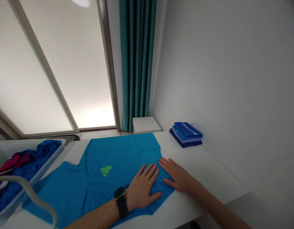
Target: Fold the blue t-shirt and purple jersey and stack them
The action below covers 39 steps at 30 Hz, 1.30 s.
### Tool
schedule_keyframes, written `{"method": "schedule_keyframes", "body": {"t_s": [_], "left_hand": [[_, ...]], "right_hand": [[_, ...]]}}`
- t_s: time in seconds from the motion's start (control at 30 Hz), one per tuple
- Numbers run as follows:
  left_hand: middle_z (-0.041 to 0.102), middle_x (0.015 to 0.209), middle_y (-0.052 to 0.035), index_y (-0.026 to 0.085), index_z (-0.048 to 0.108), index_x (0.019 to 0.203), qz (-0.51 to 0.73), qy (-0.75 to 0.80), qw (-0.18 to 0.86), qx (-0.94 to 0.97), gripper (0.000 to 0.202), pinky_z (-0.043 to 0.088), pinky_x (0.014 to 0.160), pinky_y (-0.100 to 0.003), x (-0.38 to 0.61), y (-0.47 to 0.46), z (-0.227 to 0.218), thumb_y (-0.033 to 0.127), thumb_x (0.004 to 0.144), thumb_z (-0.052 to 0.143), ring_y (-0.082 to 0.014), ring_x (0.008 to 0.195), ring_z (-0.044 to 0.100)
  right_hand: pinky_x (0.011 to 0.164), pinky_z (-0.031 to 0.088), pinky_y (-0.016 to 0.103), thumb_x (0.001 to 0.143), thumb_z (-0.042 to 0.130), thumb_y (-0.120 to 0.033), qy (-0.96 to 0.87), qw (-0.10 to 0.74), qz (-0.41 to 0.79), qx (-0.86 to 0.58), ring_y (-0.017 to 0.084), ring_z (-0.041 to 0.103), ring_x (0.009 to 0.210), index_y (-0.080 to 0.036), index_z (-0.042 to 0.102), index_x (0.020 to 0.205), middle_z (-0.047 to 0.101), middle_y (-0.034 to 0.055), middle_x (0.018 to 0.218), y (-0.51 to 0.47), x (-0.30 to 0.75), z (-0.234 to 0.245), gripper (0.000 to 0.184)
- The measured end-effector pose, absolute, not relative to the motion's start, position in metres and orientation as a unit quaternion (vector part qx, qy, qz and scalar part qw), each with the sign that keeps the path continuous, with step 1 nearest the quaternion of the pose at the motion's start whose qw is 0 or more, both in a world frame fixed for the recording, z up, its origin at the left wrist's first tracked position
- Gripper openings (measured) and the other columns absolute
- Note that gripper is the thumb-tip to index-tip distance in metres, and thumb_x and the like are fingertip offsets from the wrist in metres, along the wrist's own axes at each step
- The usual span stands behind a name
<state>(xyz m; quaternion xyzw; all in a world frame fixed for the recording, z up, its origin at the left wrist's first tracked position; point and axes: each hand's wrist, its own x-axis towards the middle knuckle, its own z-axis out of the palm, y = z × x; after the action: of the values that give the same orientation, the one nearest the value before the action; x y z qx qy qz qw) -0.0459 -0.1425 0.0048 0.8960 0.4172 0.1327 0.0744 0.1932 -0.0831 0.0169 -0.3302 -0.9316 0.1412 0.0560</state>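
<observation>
A turquoise T-shirt (96, 181) lies spread flat on a white table (206, 171), with a lime-green PEAK logo (106, 170) on its fabric. My left hand (142, 187), with a black wristwatch (120, 202) on its wrist, rests palm down on the shirt, fingers apart. My right hand (176, 175) lies flat beside it, its fingers on a fold of the shirt near the edge. Neither hand grips anything. Farther along the table sits a stack of folded blue garments (186, 135).
A white plastic bin (47, 165) holding crumpled blue and red clothes (25, 162) stands at the left, and a curved white cord (27, 187) crosses the lower left. A wall runs along the table's far right side. Beyond the table are a white cabinet (146, 124) and teal curtains (137, 63).
</observation>
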Motion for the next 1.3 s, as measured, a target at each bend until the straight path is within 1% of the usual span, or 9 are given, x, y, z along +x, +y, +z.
{"method": "schedule_keyframes", "body": {"t_s": [0.17, 0.27, 0.33, 0.4, 0.5, 0.67, 0.9, 1.1, 1.3], "left_hand": [[0.025, 0.157, -0.0096, 0.023, 0.025, 0.152, 0.126, 0.415, 0.082, 0.897, 0.081, 0.015, 0.118, -0.054, -0.048, -0.145, 0.009, 0.07, 0.088, 0.037, -0.0305, 0.145, 0.023], [0.026, 0.157, -0.0083, 0.025, 0.023, 0.153, 0.119, 0.399, 0.087, 0.905, 0.076, 0.012, 0.118, -0.056, -0.046, -0.156, 0.017, 0.067, 0.091, 0.035, -0.031, 0.145, 0.022], [0.027, 0.157, -0.0059, 0.028, 0.021, 0.153, 0.122, 0.379, 0.089, 0.913, 0.068, 0.014, 0.119, -0.053, -0.044, -0.164, 0.02, 0.061, 0.095, 0.033, -0.0281, 0.144, 0.025], [0.029, 0.156, -0.0036, 0.031, 0.02, 0.153, 0.127, 0.354, 0.091, 0.922, 0.061, 0.017, 0.12, -0.048, -0.044, -0.169, 0.02, 0.054, 0.098, 0.032, -0.0242, 0.143, 0.03], [0.031, 0.155, -0.0033, 0.029, 0.019, 0.153, 0.126, 0.314, 0.082, 0.937, 0.058, 0.018, 0.12, -0.044, -0.047, -0.171, 0.017, 0.046, 0.1, 0.034, -0.0213, 0.142, 0.031], [0.028, 0.157, -0.0051, 0.027, 0.023, 0.152, 0.104, 0.28, 0.087, 0.95, 0.058, 0.017, 0.12, -0.045, -0.057, -0.171, 0.021, 0.045, 0.1, 0.038, -0.0233, 0.144, 0.027], [0.034, 0.155, -0.0042, 0.032, 0.03, 0.149, 0.101, 0.224, 0.152, 0.957, 0.056, 0.019, 0.119, -0.047, -0.082, -0.178, 0.047, 0.042, 0.097, 0.046, -0.0245, 0.141, 0.034], [0.062, 0.122, -0.0079, 0.024, 0.056, 0.126, 0.181, 0.362, 0.126, 0.906, 0.032, 0.039, 0.103, -0.042, -0.092, -0.168, 0.054, 0.028, 0.097, 0.044, -0.0229, 0.115, 0.054], [0.062, 0.108, -0.0056, 0.025, 0.06, 0.113, 0.173, 0.408, 0.106, 0.89, 0.022, 0.041, 0.094, -0.039, -0.114, -0.158, 0.044, 0.026, 0.096, 0.045, -0.0216, 0.103, 0.055]], "right_hand": [[0.12, 0.01, 0.046, 0.095, 0.038, -0.055, -0.925, 0.059, 0.161, -0.34, 0.022, 0.017, 0.146, -0.021, 0.021, 0.152, 0.02, 0.0064, 0.158, -0.081, 0.194, 0.02, 0.069], [0.119, 0.017, 0.045, 0.097, 0.037, -0.05, -0.902, 0.096, 0.192, -0.374, 0.021, 0.029, 0.142, -0.02, 0.041, 0.145, 0.034, 0.0074, 0.153, -0.078, 0.19, 0.022, 0.057], [0.117, 0.023, 0.044, 0.098, 0.034, -0.041, -0.881, 0.138, 0.182, -0.414, 0.021, 0.039, 0.137, -0.019, 0.054, 0.136, 0.048, 0.0079, 0.146, -0.077, 0.183, 0.019, 0.048], [0.117, 0.025, 0.045, 0.099, 0.028, -0.03, -0.867, 0.173, 0.143, -0.445, 0.019, 0.045, 0.132, -0.019, 0.057, 0.132, 0.054, 0.0078, 0.139, -0.078, 0.174, 0.012, 0.046], [0.116, 0.027, 0.045, 0.097, 0.022, -0.02, -0.875, 0.165, 0.088, -0.446, 0.019, 0.042, 0.134, -0.016, 0.051, 0.138, 0.05, 0.0091, 0.143, -0.084, 0.162, -0.001, 0.05], [0.117, 0.026, 0.043, 0.099, 0.022, -0.023, -0.895, 0.123, 0.036, -0.428, 0.02, 0.03, 0.142, -0.015, 0.038, 0.147, 0.035, 0.0078, 0.153, -0.093, 0.16, -0.013, 0.051], [0.118, 0.023, 0.045, 0.101, 0.022, -0.029, -0.884, 0.11, 0.043, -0.452, 0.019, 0.033, 0.14, -0.016, 0.042, 0.145, 0.038, 0.0071, 0.152, -0.095, 0.156, -0.003, 0.049], [0.12, 0.014, 0.045, 0.101, 0.025, -0.041, -0.878, 0.115, 0.042, -0.463, 0.022, 0.024, 0.144, -0.015, 0.035, 0.148, 0.031, 0.0074, 0.155, -0.12, 0.129, 0.004, 0.055], [0.12, 0.009, 0.045, 0.098, 0.024, -0.054, -0.883, 0.068, 0.095, -0.454, 0.025, 0.016, 0.146, -0.017, 0.024, 0.152, 0.019, 0.0059, 0.159, -0.133, 0.121, 0.008, 0.065]]}}
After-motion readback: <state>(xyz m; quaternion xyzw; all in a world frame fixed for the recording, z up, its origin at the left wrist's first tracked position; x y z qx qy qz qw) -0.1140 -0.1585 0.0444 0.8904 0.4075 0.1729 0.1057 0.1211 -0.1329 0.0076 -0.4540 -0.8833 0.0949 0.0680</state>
